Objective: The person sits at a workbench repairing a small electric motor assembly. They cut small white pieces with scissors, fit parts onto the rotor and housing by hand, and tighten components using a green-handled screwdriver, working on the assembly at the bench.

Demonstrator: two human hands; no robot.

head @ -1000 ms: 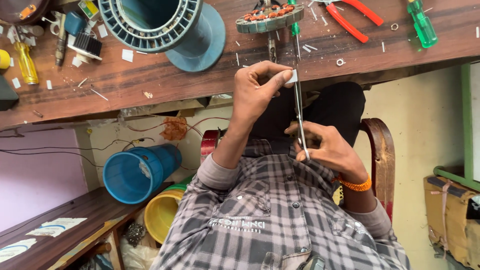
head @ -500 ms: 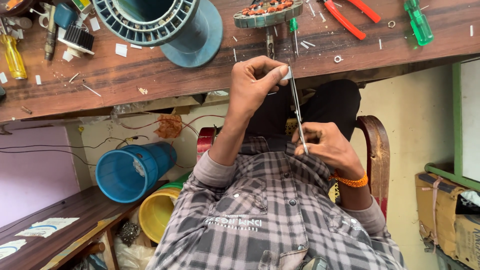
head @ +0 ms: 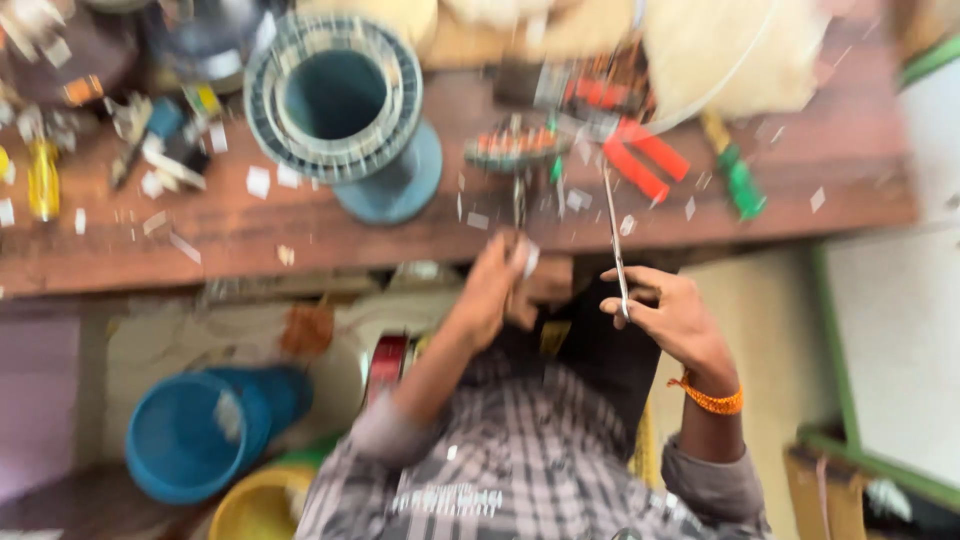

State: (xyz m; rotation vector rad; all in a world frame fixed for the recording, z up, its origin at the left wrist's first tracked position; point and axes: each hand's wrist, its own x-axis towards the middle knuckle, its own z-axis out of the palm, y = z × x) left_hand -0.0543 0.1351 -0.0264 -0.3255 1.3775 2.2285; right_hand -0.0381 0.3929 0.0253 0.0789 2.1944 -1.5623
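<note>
Everything is smeared by motion, so fine detail is lost. Taking the wooden workbench (head: pixel 850 200) as the marker: a yellow-handled tool (head: pixel 43 178) lies near its far left end among scraps of white paper, and to the right of that a large blue-grey ribbed spool (head: pixel 345 100) stands on the boards. Below the bench edge, toward the floor, sit a blue bucket (head: pixel 190 440) and a yellow tub (head: pixel 255 505) just beside it. Moving right, the left hand (head: pixel 500 290) is closed at the bench's front edge, pinching a small white piece (head: pixel 528 256). Above it on the bench rests a round coil-like part (head: pixel 515 148) with orange bits. The right hand (head: pixel 672 315), with an orange band at the wrist, grips thin metal scissors (head: pixel 615 250) whose blades point up over the bench edge. Red-handled pliers (head: pixel 640 160) and a green-handled tool (head: pixel 740 185) lie farther right on the boards.
</note>
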